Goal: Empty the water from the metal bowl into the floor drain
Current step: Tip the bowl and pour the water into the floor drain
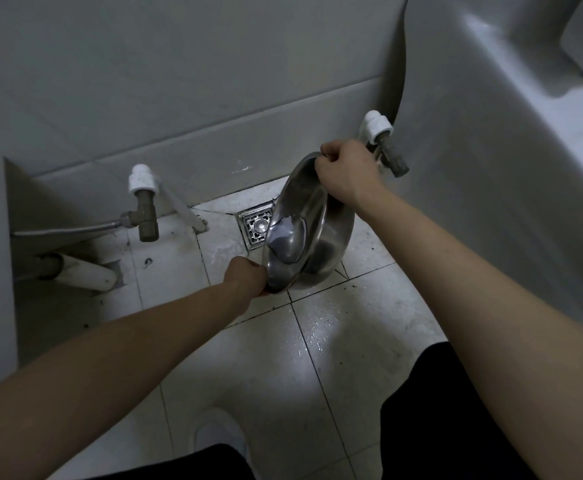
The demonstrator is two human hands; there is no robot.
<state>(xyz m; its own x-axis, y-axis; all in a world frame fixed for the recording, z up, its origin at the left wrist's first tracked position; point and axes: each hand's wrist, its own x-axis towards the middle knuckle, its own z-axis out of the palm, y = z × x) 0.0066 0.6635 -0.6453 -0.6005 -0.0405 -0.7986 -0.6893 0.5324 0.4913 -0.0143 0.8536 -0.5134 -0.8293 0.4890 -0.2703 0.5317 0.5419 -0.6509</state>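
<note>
Dim bathroom corner: grey tiled wall (179,81) behind, white floor tiles (352,358) with dark grout lines and wet, glistening patches below.

Set into the floor near the wall, a square metal floor drain (253,225) with a patterned grate. Just right of it, overlapping its right edge in this view, a round stainless-steel bowl (321,237), tipped steeply on its side with the open face turned left toward the drain. Inside, a small pool of water (285,242) gathered against the lowered rim, close above the grate. Hard to tell whether the bowl's underside touches the tiles.

Left hand (245,277) at the near, lower part of the rim, fingers curled round the edge. Right hand (347,171) at the far, upper part of the rim, likewise closed around it, knuckles up. Both bare forearms stretched out from the bottom corners.

Left of the drain, a brass angle valve (144,206) with a white collar and a braided hose; further left, a white pipe (86,271) lying low. Behind the right hand, a second brass valve (392,157). At right, the curved side of a white ceramic basin (491,168). Along the bottom edge, black trousers (439,410) and a white shoe (219,434).
</note>
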